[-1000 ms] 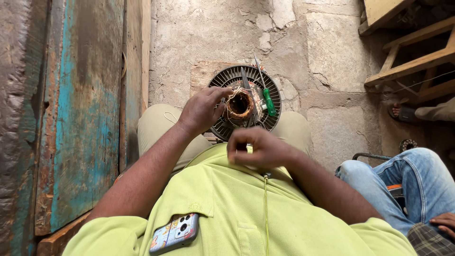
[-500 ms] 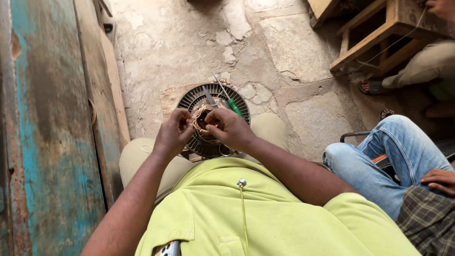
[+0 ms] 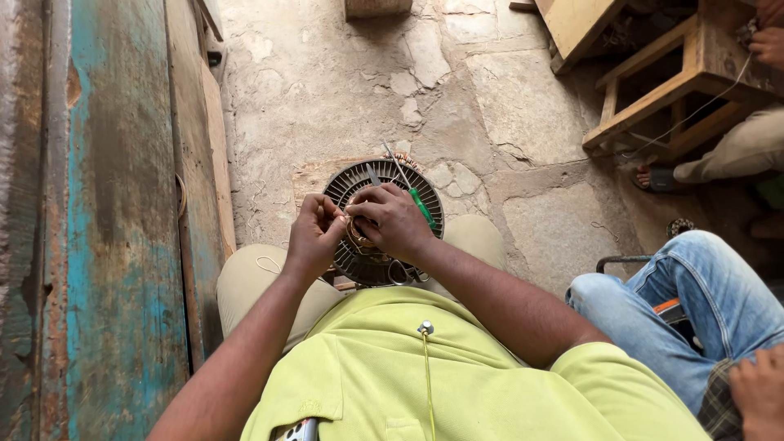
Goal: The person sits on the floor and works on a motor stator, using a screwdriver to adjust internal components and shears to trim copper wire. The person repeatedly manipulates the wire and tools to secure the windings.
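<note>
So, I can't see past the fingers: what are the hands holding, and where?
Both the left hand and right hand pinch copper winding wire at the round motor stator's centre; the exact grip is hidden.

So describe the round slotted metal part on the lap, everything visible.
The round slotted metal part is a dark disc ringed with radial slots, like a motor stator. It rests between the knees, partly over the stone floor. Copper-coloured wire sits at its middle. Left hand and right hand cover the centre; a green-handled screwdriver lies across it.

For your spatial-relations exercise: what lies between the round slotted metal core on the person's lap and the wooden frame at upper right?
In the head view, only bare cracked stone floor lies between the core and the wooden frame.
</note>
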